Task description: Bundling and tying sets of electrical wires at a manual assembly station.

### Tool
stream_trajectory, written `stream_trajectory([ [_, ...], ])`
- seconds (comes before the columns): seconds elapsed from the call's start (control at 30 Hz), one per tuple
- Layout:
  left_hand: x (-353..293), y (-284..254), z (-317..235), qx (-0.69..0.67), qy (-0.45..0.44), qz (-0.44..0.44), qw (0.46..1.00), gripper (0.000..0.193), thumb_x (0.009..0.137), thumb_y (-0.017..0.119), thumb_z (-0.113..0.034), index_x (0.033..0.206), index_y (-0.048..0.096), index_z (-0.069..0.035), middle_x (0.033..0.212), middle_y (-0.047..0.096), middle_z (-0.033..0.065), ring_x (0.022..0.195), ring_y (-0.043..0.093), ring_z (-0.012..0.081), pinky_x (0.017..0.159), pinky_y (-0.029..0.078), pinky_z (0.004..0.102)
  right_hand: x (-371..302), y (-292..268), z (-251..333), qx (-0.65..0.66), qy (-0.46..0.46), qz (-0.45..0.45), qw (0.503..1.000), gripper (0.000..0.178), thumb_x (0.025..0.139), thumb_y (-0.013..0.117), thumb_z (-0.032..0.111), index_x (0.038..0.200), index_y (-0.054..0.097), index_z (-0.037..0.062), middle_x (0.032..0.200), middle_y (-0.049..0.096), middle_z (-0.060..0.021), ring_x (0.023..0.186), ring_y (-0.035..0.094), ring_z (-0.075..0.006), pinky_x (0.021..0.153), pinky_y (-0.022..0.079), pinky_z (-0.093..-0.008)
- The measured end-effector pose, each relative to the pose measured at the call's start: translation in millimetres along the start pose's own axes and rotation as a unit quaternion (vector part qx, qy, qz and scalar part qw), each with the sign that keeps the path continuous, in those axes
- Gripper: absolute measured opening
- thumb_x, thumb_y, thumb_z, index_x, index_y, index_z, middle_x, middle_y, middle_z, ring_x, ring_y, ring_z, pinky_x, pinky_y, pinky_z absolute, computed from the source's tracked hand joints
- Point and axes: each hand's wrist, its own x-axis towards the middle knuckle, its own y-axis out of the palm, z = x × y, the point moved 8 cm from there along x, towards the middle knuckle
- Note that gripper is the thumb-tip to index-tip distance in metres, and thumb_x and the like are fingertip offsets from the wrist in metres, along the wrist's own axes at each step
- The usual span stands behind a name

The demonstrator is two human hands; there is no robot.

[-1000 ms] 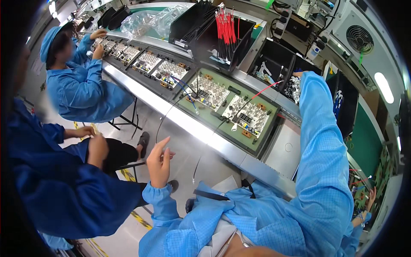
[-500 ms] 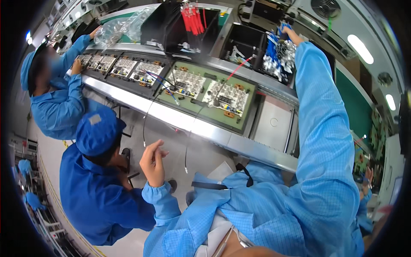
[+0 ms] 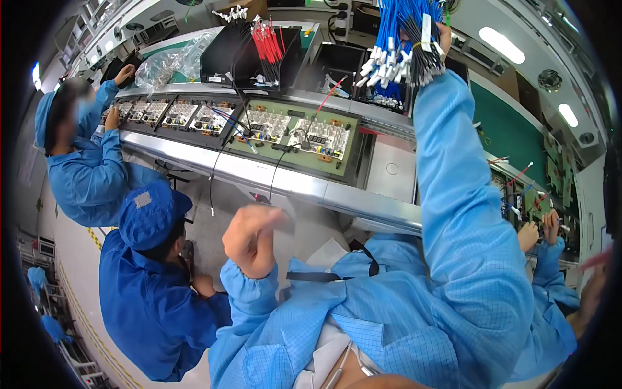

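Higher than half a second ago, the bundle of blue and black wires (image 3: pixel 420 57) is up above the black bins (image 3: pixel 334 59), gripped by the right hand (image 3: pixel 445 40). Lifting it clear looks like the step in hand; moving it on calls for a firm hold. The left hand (image 3: pixel 251 241), blurred, seems loosely open and bare, near the metal bench edge (image 3: pixel 285 180), apart from the circuit boards (image 3: pixel 324 139).

I see two cable bundles held up together on the far side, right of centre. The blue cable bundle (image 3: pixel 389 29) sits left, its white connectors (image 3: pixel 387 65) fanned toward the near left; its far end runs out of view. The black cable bundle (image 3: pixel 421 60) presses against its right, pale tips pointing near, a white tag (image 3: pixel 426 29) lying over it.
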Motion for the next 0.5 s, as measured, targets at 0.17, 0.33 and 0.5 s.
stream_trajectory([
  [0.17,47.7,15.9,-7.1,-0.107,-0.079,-0.009,0.991,0.051,0.086,0.05,-0.002,0.135,0.041,0.002,0.127,0.052,0.0175,0.117,0.051,0.0262,0.095,0.044,0.0379,-56.7,207.2,-15.7,0.169,0.119,0.198,0.958,0.06,0.08,0.051,0.042,0.112,0.057,-0.0086,0.101,0.064,-0.025,0.082,0.066,-0.0351,0.069,0.055,-0.0499],
  [0.33,112.0,29.8,-4.9,-0.128,-0.025,-0.014,0.991,0.055,0.095,0.046,-0.021,0.143,0.029,0.001,0.144,0.035,0.0209,0.135,0.035,0.0299,0.11,0.03,0.0413,-67.7,312.3,-12.6,0.097,0.012,0.036,0.995,0.041,0.081,0.045,0.04,0.052,0.044,0.0106,0.047,0.046,-0.0033,0.042,0.045,-0.0184,0.045,0.04,-0.032],
  [0.5,136.2,58.0,16.0,-0.47,-0.061,0.049,0.879,0.067,0.097,0.043,-0.042,0.146,0.021,-0.001,0.148,0.031,0.0144,0.138,0.027,0.0246,0.115,0.018,0.0378,-132.8,414.7,-35.4,0.125,0.239,0.128,0.954,0.042,0.077,0.044,0.038,0.077,0.06,-0.0011,0.061,0.059,-0.0109,0.052,0.056,-0.0242,0.053,0.049,-0.0329],
])
